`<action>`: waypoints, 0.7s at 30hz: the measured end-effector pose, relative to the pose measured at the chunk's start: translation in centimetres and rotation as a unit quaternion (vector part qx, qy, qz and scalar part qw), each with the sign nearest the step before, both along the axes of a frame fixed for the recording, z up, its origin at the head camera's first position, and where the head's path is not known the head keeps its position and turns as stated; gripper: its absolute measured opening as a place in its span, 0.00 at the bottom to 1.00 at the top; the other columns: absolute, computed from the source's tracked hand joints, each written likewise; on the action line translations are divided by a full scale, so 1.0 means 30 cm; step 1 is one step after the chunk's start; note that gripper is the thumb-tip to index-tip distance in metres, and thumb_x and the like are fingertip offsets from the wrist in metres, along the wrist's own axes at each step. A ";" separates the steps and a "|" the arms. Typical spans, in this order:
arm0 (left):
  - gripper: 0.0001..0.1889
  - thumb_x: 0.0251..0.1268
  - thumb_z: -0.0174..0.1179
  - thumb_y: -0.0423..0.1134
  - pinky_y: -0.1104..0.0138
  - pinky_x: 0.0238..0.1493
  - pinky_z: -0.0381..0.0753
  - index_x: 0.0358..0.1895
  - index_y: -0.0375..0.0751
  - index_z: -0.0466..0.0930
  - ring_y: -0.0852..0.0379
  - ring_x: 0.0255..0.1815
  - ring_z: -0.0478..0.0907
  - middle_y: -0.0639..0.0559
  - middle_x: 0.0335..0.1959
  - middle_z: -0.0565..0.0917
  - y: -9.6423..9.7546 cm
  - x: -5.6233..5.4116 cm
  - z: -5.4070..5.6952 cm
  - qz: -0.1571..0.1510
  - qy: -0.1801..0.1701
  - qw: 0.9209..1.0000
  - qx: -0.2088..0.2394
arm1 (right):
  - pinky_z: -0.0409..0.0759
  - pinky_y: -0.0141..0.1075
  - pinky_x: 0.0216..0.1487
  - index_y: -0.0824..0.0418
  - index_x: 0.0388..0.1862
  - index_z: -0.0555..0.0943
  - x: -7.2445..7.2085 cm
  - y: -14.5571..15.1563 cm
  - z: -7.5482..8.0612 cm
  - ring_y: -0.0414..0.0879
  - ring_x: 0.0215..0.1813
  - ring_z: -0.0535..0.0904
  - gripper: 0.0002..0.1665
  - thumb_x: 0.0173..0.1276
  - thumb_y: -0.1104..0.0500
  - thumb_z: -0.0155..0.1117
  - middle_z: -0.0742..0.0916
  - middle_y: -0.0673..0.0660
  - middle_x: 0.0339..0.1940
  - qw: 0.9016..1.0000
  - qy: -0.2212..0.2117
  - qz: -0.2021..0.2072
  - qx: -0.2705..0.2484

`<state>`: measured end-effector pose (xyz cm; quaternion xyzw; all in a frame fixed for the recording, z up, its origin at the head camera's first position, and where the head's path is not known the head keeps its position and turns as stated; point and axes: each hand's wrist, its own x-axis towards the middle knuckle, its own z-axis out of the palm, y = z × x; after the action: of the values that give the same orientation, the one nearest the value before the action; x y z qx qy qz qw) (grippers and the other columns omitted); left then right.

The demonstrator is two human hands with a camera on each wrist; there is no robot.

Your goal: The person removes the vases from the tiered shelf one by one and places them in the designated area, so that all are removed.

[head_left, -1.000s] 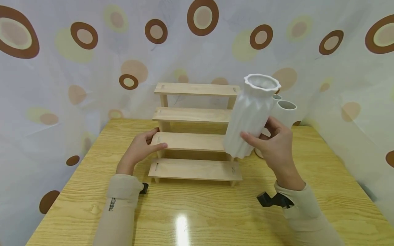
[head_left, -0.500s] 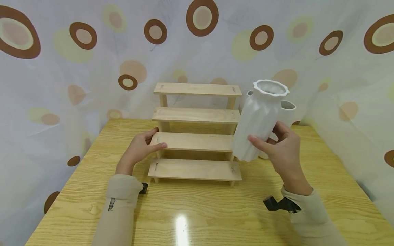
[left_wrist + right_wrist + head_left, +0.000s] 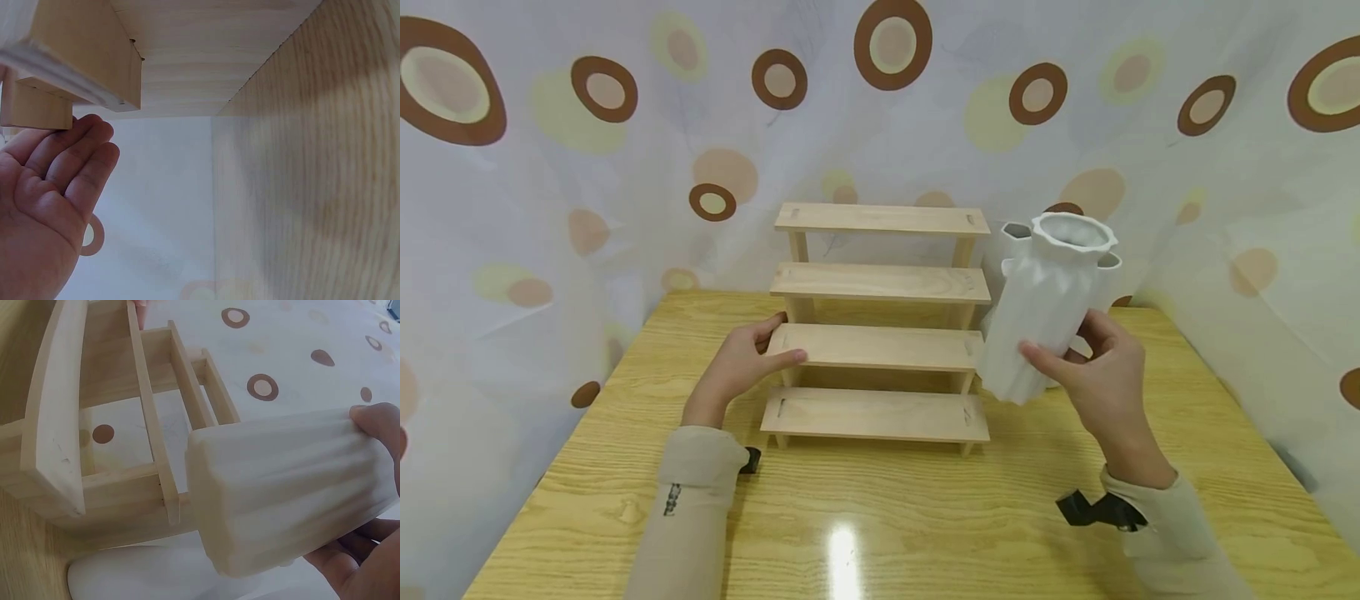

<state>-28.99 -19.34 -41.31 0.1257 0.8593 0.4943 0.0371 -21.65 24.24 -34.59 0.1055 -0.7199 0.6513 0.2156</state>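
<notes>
My right hand (image 3: 1105, 379) grips a white ribbed vase (image 3: 1041, 321) by its right side, thumb in front and fingers behind. Its scalloped mouth faces up, the body leans, and the base is in the air by the stand's right end. In the right wrist view the vase (image 3: 281, 490) hides part of the wooden stand (image 3: 144, 419). My left hand (image 3: 737, 367) holds the left end of the four-tier wooden stand (image 3: 880, 346) at the second step from the bottom, thumb on top. The left wrist view shows the left hand's fingers (image 3: 81, 153) against the stand's underside.
Other white vases (image 3: 1017, 232) stand behind the held one, right of the stand, mostly hidden. One white vase (image 3: 134, 572) shows low in the right wrist view. A patterned curtain (image 3: 880, 150) borders the wooden table (image 3: 880, 508) at the back and sides.
My right hand has moved right and slightly down with the ribbed vase, uncovering the right ends of the steps. The left hand and the stand have stayed in place.
</notes>
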 end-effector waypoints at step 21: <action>0.51 0.56 0.69 0.61 0.51 0.66 0.68 0.78 0.42 0.55 0.44 0.71 0.65 0.44 0.75 0.62 0.003 0.003 -0.001 0.003 -0.002 1.000 -0.004 | 0.82 0.28 0.43 0.65 0.58 0.80 0.010 0.061 -0.044 0.50 0.51 0.79 0.33 0.51 0.69 0.80 0.82 0.61 0.52 0.999 -0.023 -0.039 0.029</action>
<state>-28.91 -19.24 -41.33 0.1215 0.8616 0.4914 0.0379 -21.35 26.07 -35.90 0.0689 -0.7467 0.6235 0.2212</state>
